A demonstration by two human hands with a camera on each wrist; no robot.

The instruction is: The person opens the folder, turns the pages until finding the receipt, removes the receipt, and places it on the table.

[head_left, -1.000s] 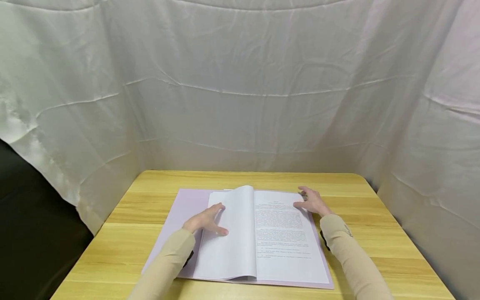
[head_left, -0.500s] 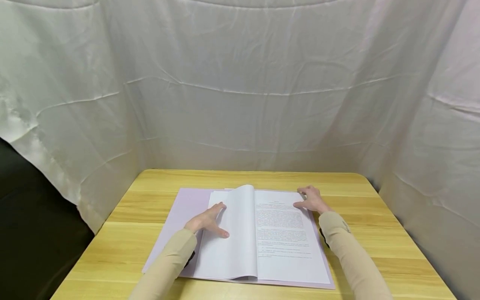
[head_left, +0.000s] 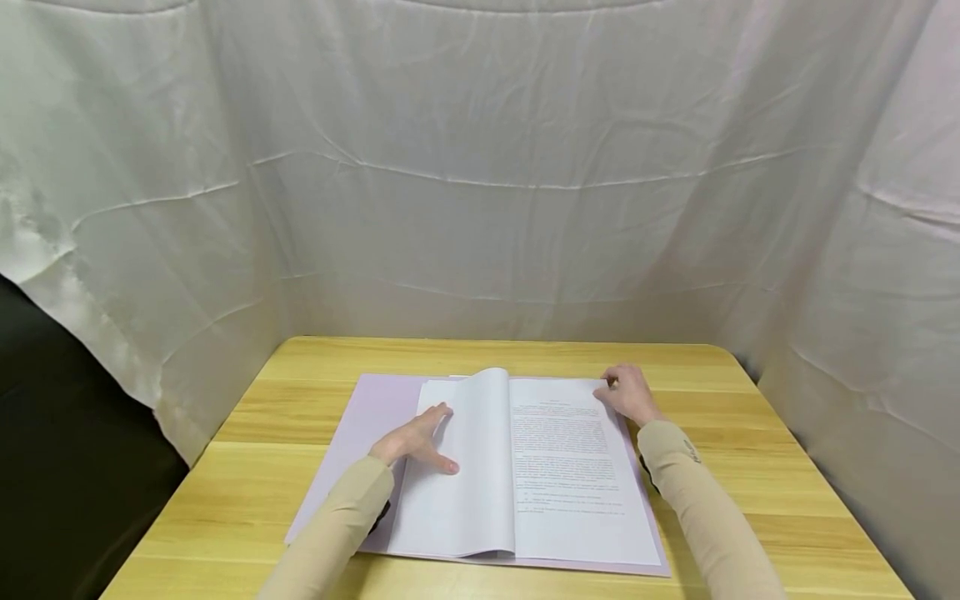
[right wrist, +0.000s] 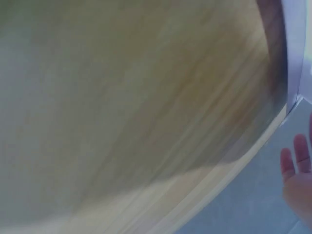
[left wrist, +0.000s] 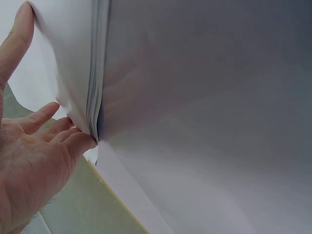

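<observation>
A lilac folder lies spread on the table with white paper inside. Blank backs of turned pages curve over its left part; a printed page faces up on the right. My left hand rests on the turned pages, thumb and fingers spread. The left wrist view shows that hand's fingers beside the stacked page edges. At the printed page's upper right corner, my right hand pinches the paper between thumb and forefinger. Only its other fingers show in the right wrist view.
The wooden table extends around the folder on all sides. Pale grey cloth hangs behind and at both sides. Something black shows at the lower left beyond the table.
The right hand's spread thumb and forefinger have drawn together at the page's upper right corner. The left hand keeps its place on the turned pages.
</observation>
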